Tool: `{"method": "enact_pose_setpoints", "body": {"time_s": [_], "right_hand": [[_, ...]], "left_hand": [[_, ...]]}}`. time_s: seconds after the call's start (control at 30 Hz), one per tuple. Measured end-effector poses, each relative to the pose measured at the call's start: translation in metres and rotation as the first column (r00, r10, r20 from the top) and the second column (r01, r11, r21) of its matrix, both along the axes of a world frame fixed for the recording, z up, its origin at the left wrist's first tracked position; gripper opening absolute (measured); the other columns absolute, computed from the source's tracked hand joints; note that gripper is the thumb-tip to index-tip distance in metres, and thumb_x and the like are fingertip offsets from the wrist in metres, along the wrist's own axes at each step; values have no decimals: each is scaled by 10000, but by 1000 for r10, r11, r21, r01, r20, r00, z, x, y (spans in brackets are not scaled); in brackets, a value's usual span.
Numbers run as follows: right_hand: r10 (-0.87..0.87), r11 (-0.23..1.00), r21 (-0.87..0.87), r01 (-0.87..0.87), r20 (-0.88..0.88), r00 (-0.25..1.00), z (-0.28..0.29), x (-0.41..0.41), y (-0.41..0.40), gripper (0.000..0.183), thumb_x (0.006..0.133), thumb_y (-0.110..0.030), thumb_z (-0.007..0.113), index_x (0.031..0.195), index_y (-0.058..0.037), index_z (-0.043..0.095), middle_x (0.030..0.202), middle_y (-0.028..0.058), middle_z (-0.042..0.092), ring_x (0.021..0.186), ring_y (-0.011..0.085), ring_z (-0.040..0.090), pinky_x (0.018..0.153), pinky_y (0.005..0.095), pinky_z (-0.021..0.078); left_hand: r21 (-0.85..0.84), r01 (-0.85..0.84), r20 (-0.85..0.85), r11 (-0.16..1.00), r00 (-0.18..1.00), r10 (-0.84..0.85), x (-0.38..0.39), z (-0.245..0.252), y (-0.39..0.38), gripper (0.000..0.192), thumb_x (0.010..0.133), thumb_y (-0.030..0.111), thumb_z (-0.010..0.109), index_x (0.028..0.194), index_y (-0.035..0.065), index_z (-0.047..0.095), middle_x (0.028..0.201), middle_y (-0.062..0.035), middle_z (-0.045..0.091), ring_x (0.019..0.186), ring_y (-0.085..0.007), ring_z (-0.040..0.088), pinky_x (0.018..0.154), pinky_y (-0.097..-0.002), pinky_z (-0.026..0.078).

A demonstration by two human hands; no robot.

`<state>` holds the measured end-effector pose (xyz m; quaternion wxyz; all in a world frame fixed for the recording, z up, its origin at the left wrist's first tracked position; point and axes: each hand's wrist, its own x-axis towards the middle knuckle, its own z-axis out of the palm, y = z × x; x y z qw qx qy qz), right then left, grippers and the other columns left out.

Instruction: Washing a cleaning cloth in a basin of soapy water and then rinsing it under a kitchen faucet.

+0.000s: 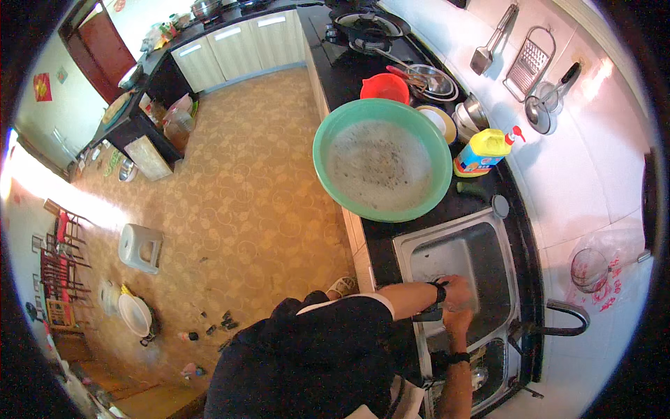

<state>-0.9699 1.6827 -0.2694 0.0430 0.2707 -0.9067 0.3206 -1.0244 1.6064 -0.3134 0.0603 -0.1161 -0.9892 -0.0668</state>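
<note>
Both my hands are together over the larger basin of the stainless steel sink [492, 262]. My left hand [458, 293] comes in from the upper side with a black band on its wrist. Just below it and touching it is my right hand [457, 317], its forearm crossing the smaller basin and also banded in black. The fingers overlap and blur, so whether anything is between them cannot be made out. On the counter beside the sink stands a large green plastic basin [322, 173] of foamy, greyish water with dark specks.
A yellow pump bottle [487, 149], a red plastic basin [384, 89] and stacked bowls [469, 118] crowd the counter past the green basin. A black faucet [568, 319] rises behind the sink. A grater [531, 65] and ladle [539, 112] hang on the wall. A stool [140, 247] stands on the floor.
</note>
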Motion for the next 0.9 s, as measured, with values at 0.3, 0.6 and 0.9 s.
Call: {"method": "enact_pose_setpoints", "body": {"time_s": [0.3, 0.6, 0.9], "right_hand": [[-223, 867, 489, 95, 211, 952, 83, 35, -50, 654, 600, -214, 739, 1147, 3, 453, 871, 181, 614, 821, 392, 585, 738, 410, 478], [-162, 944, -278, 181, 90, 983, 123, 41, -46, 737, 601, -118, 721, 1246, -2, 384, 1041, 177, 560, 949, 338, 554, 843, 392, 452], [426, 226, -668, 709, 722, 544, 188, 81, -57, 407, 747, -159, 575, 1109, -9, 468, 1041, 126, 537, 813, 208, 529, 557, 301, 486]], "left_hand": [[480, 20, 452, 877, 851, -266, 31, 57, -101, 385, 725, 394, 511, 848, 57, 650, 785, -144, 629, 709, -309, 603, 620, -472, 483], [751, -649, 595, 123, 583, -553, 39, 200, -141, 672, 767, 548, 553, 1093, -40, 547, 945, -151, 596, 793, -309, 598, 652, -439, 485], [982, -64, -64, -175, 768, -637, 44, 225, -140, 424, 752, 305, 668, 1055, 22, 576, 965, -107, 577, 788, -200, 568, 783, -322, 453]]}}
